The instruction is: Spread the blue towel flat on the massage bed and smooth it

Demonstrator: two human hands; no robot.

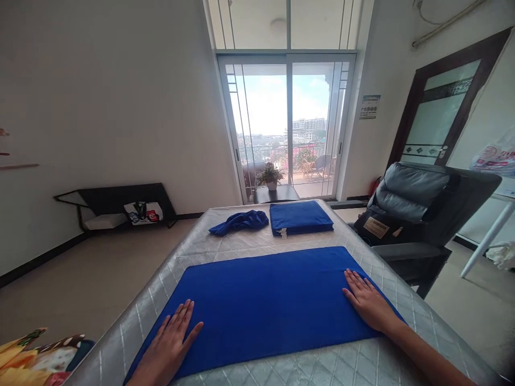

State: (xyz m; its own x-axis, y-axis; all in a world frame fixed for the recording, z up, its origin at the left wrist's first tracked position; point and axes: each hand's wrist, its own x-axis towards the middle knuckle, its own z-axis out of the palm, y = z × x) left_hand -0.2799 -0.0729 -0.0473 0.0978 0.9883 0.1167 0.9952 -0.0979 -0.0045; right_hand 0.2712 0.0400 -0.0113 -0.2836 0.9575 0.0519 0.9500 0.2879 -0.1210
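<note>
A large blue cloth (265, 305) lies spread flat on a grey quilted mattress (225, 244). My left hand (171, 343) rests flat on the cloth's near left corner, fingers stretched out. My right hand (366, 300) lies flat on the cloth's right edge, fingers spread. Neither hand holds anything. At the far end of the mattress sit a neatly folded blue cloth (300, 217) and, to its left, a crumpled blue cloth (239, 221).
A dark padded chair (410, 214) stands close to the mattress's right side. A low black shelf (116, 206) is against the left wall. Beyond the mattress a potted plant (271, 175) sits on a small table before a glass balcony door (287, 126).
</note>
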